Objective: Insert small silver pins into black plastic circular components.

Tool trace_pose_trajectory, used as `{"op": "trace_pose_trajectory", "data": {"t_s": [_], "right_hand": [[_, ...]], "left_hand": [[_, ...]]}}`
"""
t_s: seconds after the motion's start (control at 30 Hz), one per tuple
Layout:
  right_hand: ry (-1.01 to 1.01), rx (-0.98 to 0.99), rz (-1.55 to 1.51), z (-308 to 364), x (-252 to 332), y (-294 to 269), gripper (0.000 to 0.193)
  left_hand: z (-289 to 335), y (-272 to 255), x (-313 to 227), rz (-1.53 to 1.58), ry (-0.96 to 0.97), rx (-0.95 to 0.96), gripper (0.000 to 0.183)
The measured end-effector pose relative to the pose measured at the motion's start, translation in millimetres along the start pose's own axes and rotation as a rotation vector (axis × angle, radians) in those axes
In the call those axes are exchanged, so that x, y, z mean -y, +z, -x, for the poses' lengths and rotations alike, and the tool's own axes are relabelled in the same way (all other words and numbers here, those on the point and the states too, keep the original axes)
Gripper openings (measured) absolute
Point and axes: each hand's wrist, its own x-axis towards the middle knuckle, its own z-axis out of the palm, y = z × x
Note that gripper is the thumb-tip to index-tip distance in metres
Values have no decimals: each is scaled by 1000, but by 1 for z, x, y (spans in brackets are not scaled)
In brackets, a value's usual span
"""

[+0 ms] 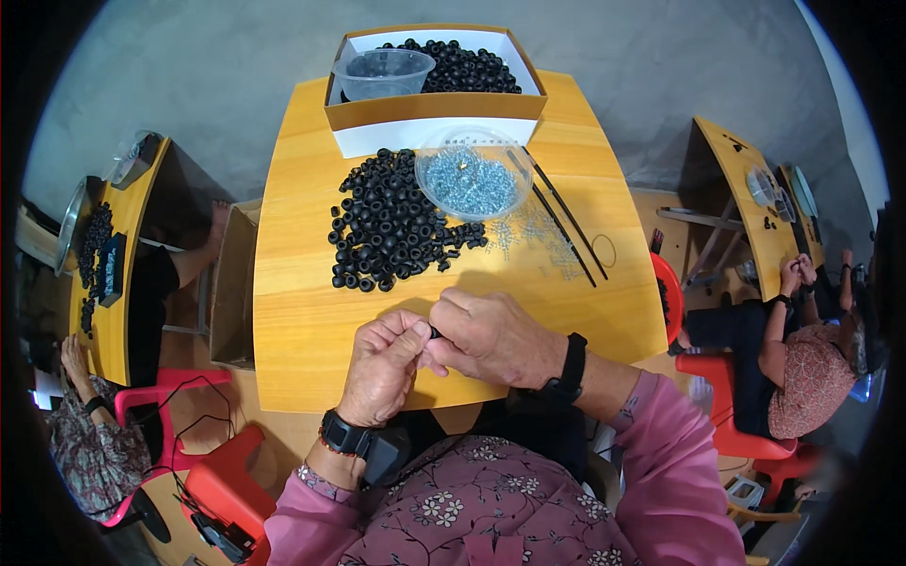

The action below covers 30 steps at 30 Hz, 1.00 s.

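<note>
Close together at the near edge of the table, both my hands are closed on one small black piece [433, 332], mostly hidden by the fingers. It looks like the black bead-like parts in the pile. My left hand [385, 366] pinches it between thumb and fingers. Over it from the right, my right hand [495, 335] grips with curled fingers. Just beyond them lies a heap of black ring-shaped pieces [387, 222]. To its right stands a clear round tub [517, 203] of small bluish transparent parts [467, 179].
A brown and white box [429, 113] with more black pieces and a clear bowl [382, 74] stands at the far side of the yellow table [302, 311]. Two thin black rods [566, 236] and scattered clear bits lie at right. Other people sit at tables on both sides.
</note>
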Motion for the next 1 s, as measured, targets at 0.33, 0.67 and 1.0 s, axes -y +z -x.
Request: {"op": "trace_pose_trajectory", "data": {"t_s": [0.33, 0.67, 1.0], "right_hand": [[-13, -79, 76, 2, 3, 16, 22], [252, -247, -270, 37, -6, 12, 29], [163, -250, -178, 52, -24, 22, 14]], "left_hand": [[-2, 2, 2, 2, 44, -62, 18], [2, 0, -1, 116, 77, -78, 14], [28, -9, -45, -196, 669, -390, 18]]}}
